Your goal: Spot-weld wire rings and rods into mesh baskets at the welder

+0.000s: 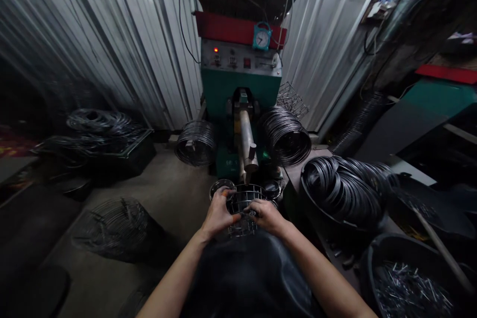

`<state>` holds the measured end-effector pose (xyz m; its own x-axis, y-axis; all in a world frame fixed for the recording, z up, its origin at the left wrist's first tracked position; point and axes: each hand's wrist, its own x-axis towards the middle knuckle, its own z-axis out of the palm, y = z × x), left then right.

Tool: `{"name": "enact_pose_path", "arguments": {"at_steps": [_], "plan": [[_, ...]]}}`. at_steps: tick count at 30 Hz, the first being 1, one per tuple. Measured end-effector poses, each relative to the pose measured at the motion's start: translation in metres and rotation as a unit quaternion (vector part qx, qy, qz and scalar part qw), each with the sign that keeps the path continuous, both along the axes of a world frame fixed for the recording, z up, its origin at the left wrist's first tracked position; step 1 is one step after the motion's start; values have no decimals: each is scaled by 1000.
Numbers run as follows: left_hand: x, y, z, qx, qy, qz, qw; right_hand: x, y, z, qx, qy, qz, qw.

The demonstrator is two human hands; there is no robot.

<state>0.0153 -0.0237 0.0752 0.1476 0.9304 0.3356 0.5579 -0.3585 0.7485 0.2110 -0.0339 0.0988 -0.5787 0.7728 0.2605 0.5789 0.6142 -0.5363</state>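
A small round wire basket frame (243, 203) sits just in front of me, below the green machine's metal arm (246, 139). My left hand (219, 213) grips the frame's left rim, fingers curled over the wire. At the frame's right side my right hand (265, 214) is closed on the wire, pinching near its rim. Both forearms reach forward over my dark lap.
The green and red welding machine (241, 79) stands against the corrugated wall, with wire coils (197, 143) on each side. A tub of black wire rings (345, 189) is at right, a bin of short metal pieces (408, 290) below it. A finished wire cage (115, 226) lies on the floor left.
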Motion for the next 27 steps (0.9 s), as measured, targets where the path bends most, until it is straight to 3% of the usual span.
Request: {"name": "enact_pose_path", "arguments": {"at_steps": [7, 15, 21, 27], "plan": [[4, 22, 8, -24, -12, -3, 1000, -3, 20, 9, -1, 5, -22, 1000], [6, 20, 9, -25, -6, 10, 1000, -5, 12, 5, 5, -31, -63, 998], [10, 19, 4, 34, 14, 42, 998, -3, 10, 9, 11, -78, -72, 994], [12, 41, 6, -26, 11, 59, 998, -10, 28, 15, 3, -80, -113, 990]]}}
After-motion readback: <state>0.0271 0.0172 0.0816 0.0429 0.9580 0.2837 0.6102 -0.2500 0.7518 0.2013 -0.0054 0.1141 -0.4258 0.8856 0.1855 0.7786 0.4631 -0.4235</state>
